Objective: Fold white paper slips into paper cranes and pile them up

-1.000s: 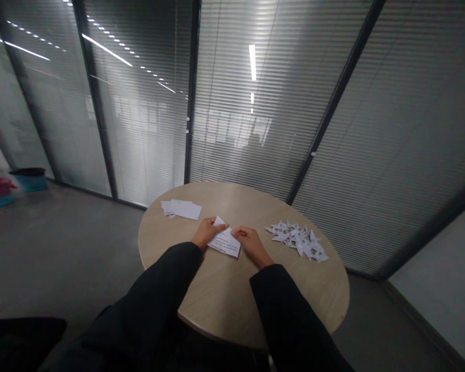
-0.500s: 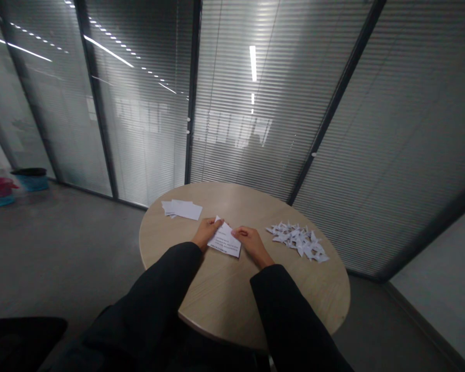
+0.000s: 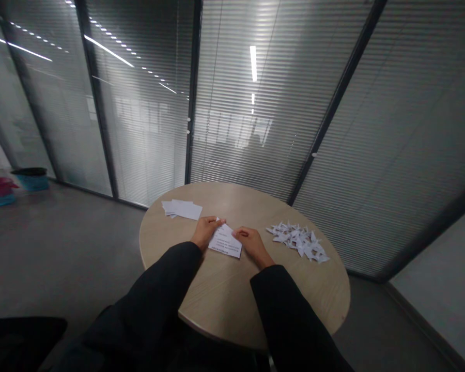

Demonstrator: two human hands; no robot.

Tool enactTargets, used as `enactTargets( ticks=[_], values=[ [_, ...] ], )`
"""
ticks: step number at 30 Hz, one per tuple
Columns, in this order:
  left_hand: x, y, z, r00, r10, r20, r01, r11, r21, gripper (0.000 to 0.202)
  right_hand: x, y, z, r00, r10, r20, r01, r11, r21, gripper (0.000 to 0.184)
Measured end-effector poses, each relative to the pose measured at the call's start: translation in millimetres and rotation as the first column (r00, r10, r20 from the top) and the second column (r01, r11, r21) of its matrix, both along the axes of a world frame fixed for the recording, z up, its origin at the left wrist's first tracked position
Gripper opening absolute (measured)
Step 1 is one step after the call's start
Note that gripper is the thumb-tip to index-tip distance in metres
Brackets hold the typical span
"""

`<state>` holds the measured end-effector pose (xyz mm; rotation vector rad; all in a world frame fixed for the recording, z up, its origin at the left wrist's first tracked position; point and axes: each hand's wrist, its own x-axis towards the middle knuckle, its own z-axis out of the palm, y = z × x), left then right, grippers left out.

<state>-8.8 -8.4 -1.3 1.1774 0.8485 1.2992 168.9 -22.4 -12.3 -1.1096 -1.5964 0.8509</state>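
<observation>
Your left hand point(image 3: 206, 231) and right hand point(image 3: 249, 242) pressed on a printed paper sheet point(image 3: 225, 241); I could not tell any pinch. The sheet lay between them, its long axis running sideways, and folded paper pieces point(image 3: 297, 241) lay beyond the right hand.

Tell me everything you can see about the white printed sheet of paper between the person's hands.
The white rectangular printed paper sheet lies nearly flat on the round pale wood-grain table, slightly angled, with lines of small dark text too tiny to read. It looks like thin paper, and a pointed corner rises at its far edge. The left hand touches its left side near that corner, and the right hand touches its right side. Whether it is folded cannot be told for certain.
</observation>
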Motion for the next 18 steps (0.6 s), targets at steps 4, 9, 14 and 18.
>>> enactTargets(
  ticks=[4,9,14,18],
  values=[
    [0.4,0.3,-0.2,0.999,-0.021,0.027,0.021,1.000,0.001,0.047,0.6,0.3,-1.0,1.000,-0.011,-0.008,0.011,1.000,0.001,0.028],
    [0.5,0.1,-0.1,0.998,-0.044,0.046,0.043,0.999,0.013,0.049,0.9,-1.2,2.4,1.000,0.011,-0.022,-0.012,1.000,-0.026,0.026],
    [0.8,0.0,-0.4,0.999,-0.027,0.047,0.025,0.999,0.031,0.054,0.5,-1.1,3.7,1.000,0.018,-0.018,-0.018,1.000,-0.026,0.025],
    [0.7,0.3,0.2,0.999,-0.002,0.048,0.000,1.000,0.030,0.051,0.7,-0.5,2.3,1.000,0.026,-0.003,-0.026,0.999,-0.037,0.026]
  ],
)
